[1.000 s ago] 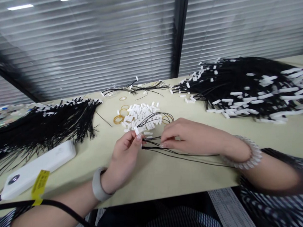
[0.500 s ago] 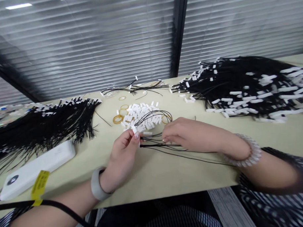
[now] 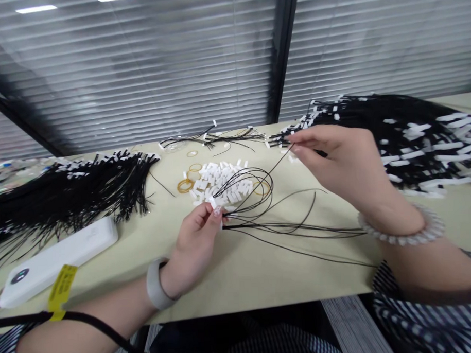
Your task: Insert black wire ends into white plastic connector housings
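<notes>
My left hand (image 3: 197, 232) pinches a small white connector (image 3: 212, 202) between thumb and fingers, at the near edge of a pile of white connectors (image 3: 223, 178). Black wires (image 3: 295, 225) run from this grip; some curl into loops above the pile, others stretch to the right over the table. My right hand (image 3: 335, 162) is raised at the right, thumb and fingertips closed on the end of one thin black wire (image 3: 280, 161). That wire slants down toward the loops by my left hand.
Large bundles of black wires with white ends lie at the left (image 3: 77, 189) and right (image 3: 411, 134). A white power bank (image 3: 61, 262) rests at the front left. Yellow rubber bands (image 3: 185, 186) lie beside the pile, loose wires (image 3: 234, 139) behind it. A black cable (image 3: 94, 321) crosses my left forearm.
My right hand has moved up and away from the wires near my left hand, drawing one wire out with it. My left hand has stayed nearly in place.
</notes>
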{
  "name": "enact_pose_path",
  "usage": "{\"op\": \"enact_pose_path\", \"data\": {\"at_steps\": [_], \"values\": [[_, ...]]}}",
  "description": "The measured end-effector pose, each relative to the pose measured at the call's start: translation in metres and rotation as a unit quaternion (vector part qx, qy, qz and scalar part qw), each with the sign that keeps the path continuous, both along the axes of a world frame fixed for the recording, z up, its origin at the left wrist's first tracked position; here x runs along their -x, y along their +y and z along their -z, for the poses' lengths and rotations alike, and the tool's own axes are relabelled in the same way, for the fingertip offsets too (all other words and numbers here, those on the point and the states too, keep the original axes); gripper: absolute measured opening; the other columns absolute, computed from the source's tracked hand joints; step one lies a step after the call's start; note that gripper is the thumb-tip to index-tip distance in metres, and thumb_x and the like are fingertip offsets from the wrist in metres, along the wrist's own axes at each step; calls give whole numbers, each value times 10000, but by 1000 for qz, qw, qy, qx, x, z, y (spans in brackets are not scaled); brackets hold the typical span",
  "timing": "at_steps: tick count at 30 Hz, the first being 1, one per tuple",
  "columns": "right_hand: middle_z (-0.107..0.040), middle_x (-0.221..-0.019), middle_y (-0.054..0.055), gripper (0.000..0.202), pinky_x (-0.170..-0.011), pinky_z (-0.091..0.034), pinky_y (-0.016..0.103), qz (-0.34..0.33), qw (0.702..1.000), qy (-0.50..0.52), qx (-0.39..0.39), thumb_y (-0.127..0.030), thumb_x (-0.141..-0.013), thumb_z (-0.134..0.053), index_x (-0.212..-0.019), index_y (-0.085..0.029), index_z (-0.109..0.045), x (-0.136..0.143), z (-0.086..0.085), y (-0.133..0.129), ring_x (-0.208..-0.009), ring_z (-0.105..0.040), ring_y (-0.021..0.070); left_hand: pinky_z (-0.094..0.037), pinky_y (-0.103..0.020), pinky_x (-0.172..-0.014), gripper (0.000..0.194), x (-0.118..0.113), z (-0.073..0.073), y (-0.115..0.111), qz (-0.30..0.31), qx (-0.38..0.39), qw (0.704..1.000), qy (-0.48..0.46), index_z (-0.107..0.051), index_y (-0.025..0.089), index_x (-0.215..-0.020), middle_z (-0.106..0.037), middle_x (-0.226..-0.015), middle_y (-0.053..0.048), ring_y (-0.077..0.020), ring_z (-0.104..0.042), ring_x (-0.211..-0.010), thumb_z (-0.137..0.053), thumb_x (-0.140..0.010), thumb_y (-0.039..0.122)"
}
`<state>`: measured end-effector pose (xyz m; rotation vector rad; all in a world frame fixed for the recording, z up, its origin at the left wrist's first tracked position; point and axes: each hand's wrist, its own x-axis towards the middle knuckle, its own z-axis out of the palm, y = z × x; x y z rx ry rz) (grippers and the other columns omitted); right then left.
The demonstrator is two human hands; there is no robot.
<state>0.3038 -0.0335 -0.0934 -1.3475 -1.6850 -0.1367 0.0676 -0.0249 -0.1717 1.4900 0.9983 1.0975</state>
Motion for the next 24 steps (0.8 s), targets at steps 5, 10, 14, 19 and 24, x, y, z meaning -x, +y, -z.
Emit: {"op": "enact_pose_path", "data": {"at_steps": [5,10,14,19,24], "values": [[-646,-933,14,111,-763,-497,280,-183,898,396,-49,-171,-800,-569,-880,-186,-645,12,-6,-4,-807,-611,95,-380,-252,-663,179,-1,-1,-1,-1,5,1000,-2,-555,160,-753,-544,-685,10,-123,-486,-681,-494,-848,298],[-587,-641,-52,191,-464,-394,197,-225,930,290,15,-117,-774,-575,-929,-226,-600,27,0,-12,-574,-543,80,-379,-248,-662,180,1,-1,-3,12,2,1000,18,-557,161,-772,-544,-714,7,-121,-479,-692,-493,-855,308],[-598,-673,-32,60,-541,-389,191,-189,979,15,80,-139,-772,-594,-742,-175,-630,42,15,-16,-596,-516,62,-381,-248,-657,169,1,-2,-4,33,-7,999,23,-557,162,-788,-525,-722,9,-117,-471,-689,-496,-858,304],[-565,-676,-33,96,-582,-355,181,-150,985,-62,59,-111,-803,-536,-720,-147,-570,50,28,-12,-618,-481,52,-389,-255,-670,162,1,-5,-8,71,-4,997,19,-543,169,-784,-515,-725,13,-114,-486,-698,-487,-866,297],[-552,-679,-21,103,-599,-342,192,-144,983,-97,65,-125,-813,-523,-718,-133,-561,55,32,-11,-629,-474,60,-390,-254,-661,179,0,-7,-10,92,-9,995,31,-526,166,-765,-507,-710,14,-111,-471,-689,-473,-871,301]]}}
